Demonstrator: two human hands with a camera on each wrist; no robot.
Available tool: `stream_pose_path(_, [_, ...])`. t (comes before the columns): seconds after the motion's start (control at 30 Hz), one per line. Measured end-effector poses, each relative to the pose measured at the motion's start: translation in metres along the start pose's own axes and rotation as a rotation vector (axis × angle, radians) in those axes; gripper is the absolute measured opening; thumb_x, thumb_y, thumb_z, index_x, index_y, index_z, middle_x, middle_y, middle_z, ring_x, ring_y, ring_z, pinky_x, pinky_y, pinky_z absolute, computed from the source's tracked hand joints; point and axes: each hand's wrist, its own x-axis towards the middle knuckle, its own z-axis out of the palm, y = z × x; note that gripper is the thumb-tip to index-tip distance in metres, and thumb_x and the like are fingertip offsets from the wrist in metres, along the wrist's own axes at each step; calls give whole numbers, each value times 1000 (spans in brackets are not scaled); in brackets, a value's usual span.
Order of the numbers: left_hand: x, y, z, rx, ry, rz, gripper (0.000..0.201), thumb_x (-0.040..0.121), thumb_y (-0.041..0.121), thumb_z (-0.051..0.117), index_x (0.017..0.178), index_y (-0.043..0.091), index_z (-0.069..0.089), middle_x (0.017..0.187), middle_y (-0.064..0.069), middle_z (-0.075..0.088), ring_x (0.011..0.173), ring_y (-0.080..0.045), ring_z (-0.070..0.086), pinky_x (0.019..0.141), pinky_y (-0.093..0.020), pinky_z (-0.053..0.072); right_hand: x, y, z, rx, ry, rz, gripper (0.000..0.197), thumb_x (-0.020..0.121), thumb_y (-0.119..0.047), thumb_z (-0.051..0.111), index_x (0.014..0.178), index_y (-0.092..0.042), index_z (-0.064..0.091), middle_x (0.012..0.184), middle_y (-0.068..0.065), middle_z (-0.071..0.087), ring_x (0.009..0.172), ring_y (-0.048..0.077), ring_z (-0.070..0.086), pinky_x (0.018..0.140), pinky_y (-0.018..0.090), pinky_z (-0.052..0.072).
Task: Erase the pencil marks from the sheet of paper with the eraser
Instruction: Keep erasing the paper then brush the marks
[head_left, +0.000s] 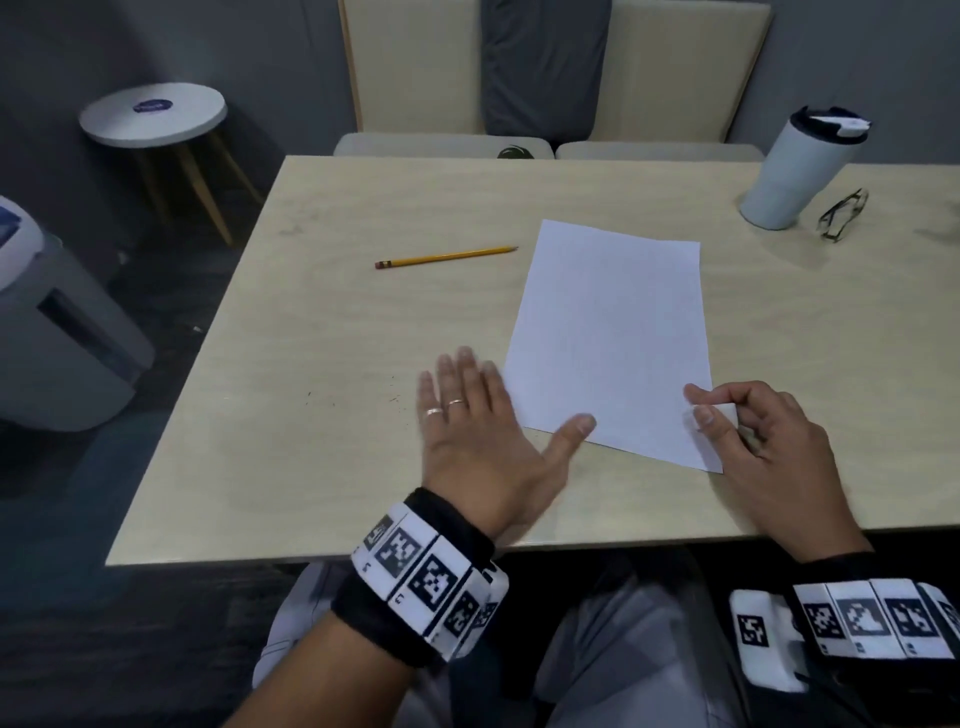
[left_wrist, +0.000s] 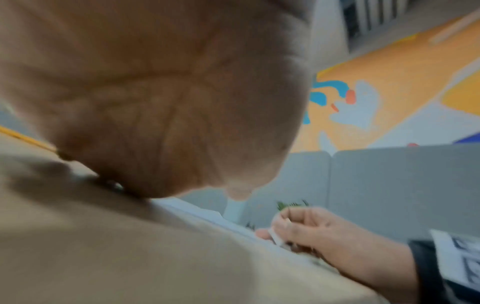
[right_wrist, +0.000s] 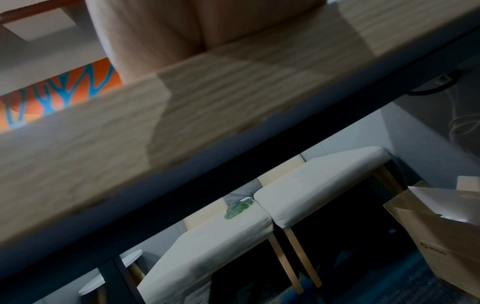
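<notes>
Right hand (head_left: 769, 431) pinches eraser (head_left: 724, 414) over the paper's (head_left: 613, 332) near right corner.

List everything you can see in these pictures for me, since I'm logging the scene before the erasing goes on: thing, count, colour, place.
sheet of paper: 1, white, on the table, near-right of centre
eraser: 1, white, pinched in the right hand at the sheet's near right corner
pencil: 1, yellow, on the table left of the sheet
table: 1, pale wood
tumbler: 1, white with dark lid, far right of the table
glasses: 1 pair, dark frame, beside the tumbler
stool: 1, white top, on the floor at far left
seat cushions: 2, cream, behind the table
left hand: flat on the table, thumb on the sheet's edge
right hand: holds the eraser
</notes>
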Motion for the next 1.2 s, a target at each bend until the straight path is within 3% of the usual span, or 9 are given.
stream_pose_path(0.1, [-13, 15, 4, 4, 74, 129, 110, 86, 90, -4, 161, 11, -25, 166, -9, -39, 153, -32, -38, 122, -58, -24, 0, -1, 1, -11, 5, -7, 6, 103, -28, 69, 106, -32, 66, 120, -21, 74, 106, -12, 62, 83, 0, 40])
stream_pose_path(0.23, [-34, 54, 26, 14, -102, 501, 89, 95, 84, 3, 164, 33, -20, 165, 8, -39, 147, -21, -46, 122, -56, -23, -1, -2, 0, 16, 2, 10, 11, 102, -29, 70, 103, -39, 66, 119, -23, 74, 110, -2, 68, 86, 2, 44])
stream_pose_path(0.33, [-34, 34, 29, 50, -88, 445, 93, 93, 86, 2, 164, 31, -21, 166, 8, -38, 148, -19, -45, 122, -54, -24, -1, -2, -1, 18, -7, 25, 12, 102, -31, 70, 102, -43, 66, 121, -22, 74, 110, 0, 68, 87, 4, 46])
stream_pose_path(0.53, [-22, -40, 4, 67, 31, -57, 116, 83, 91, -9, 161, 6, -23, 166, -17, -37, 154, -36, -35, 124, -57, -21, -2, -4, 0, 4, -14, 24, 15, 103, -29, 69, 101, -42, 65, 116, -28, 74, 114, 0, 64, 85, 0, 42])
stream_pose_path(0.73, [-48, -9, 26, 36, -6, 558, 84, 97, 81, 7, 166, 37, -14, 169, 9, -32, 153, -21, -38, 126, -54, -17, -2, -1, -1, -37, 4, -19, 13, 103, -27, 69, 99, -38, 64, 116, -24, 75, 83, -4, 59, 77, 4, 42])
stream_pose_path(0.87, [-38, -37, 26, 117, 61, 315, 95, 93, 86, 1, 166, 28, -17, 170, 2, -32, 155, -26, -35, 126, -55, -18, -1, 5, 0, -67, 6, -13, 2, 103, -32, 68, 105, -31, 66, 122, -43, 66, 109, 11, 63, 85, 6, 42])
stream_pose_path(1.0, [-28, -61, 11, 92, 111, -37, 113, 88, 88, -4, 163, 4, -17, 165, -19, -38, 156, -41, -30, 125, -58, -18, -2, 3, -1, -82, 25, 7, 3, 103, -35, 67, 106, -35, 67, 119, -25, 75, 114, 12, 62, 85, 7, 42])
stream_pose_path(1.13, [-38, -49, 21, 7, 131, 332, 96, 96, 84, 8, 166, 23, -16, 165, -2, -43, 154, -32, -36, 126, -58, -13, -2, -1, 1, -75, 3, 32, 4, 104, -34, 65, 106, -32, 68, 101, -41, 69, 94, 9, 58, 74, 4, 40])
stream_pose_path(1.2, [-45, -46, 29, 47, 104, 443, 88, 97, 83, 8, 166, 33, -14, 168, 3, -37, 153, -26, -39, 125, -57, -16, -2, 3, 0, -73, 21, 21, 13, 103, -42, 63, 107, -31, 69, 96, -34, 71, 79, 11, 53, 65, 13, 41])
